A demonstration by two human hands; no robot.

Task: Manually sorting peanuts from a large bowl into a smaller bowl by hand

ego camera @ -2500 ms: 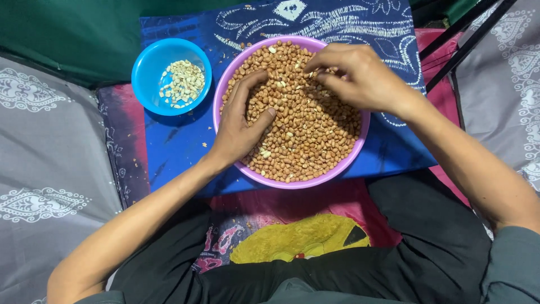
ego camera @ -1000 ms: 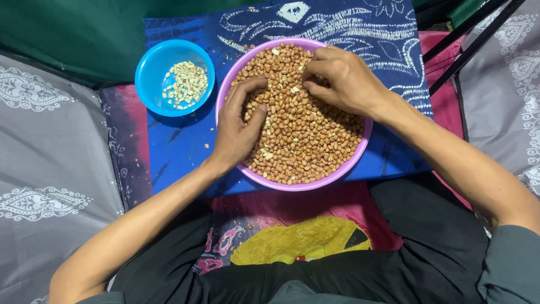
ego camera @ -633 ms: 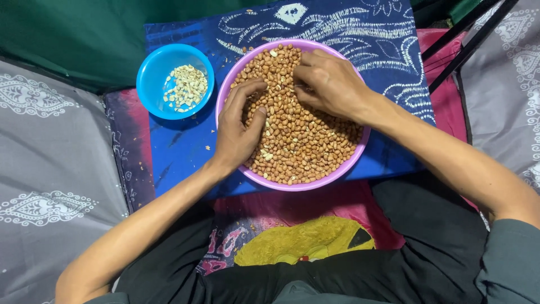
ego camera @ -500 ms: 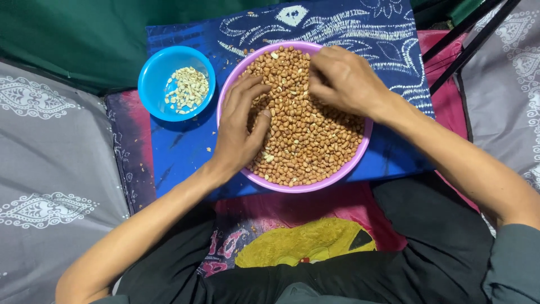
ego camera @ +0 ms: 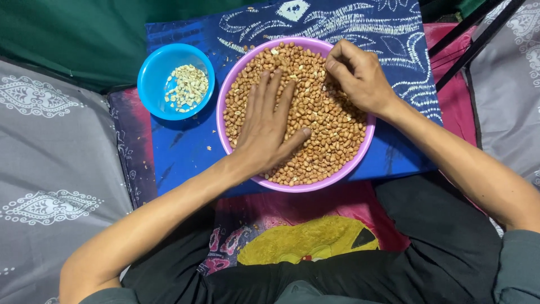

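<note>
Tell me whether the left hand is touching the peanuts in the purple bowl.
Touching. The head view shows the left hand lying flat, fingers spread, on the peanuts in the purple bowl, with no gap beneath the palm.

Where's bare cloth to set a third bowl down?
Free: blue cloth below the small blue bowl, left of the purple bowl. Crowded: left hand flat on the peanuts, right hand at the far rim.

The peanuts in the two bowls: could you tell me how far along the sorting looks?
Done: a small pile of pale peanuts lies in the blue bowl. In hand: the left hand lies flat on the brown peanuts, and the right hand pinches among them at the far rim. Left: the purple bowl is nearly full.
</note>
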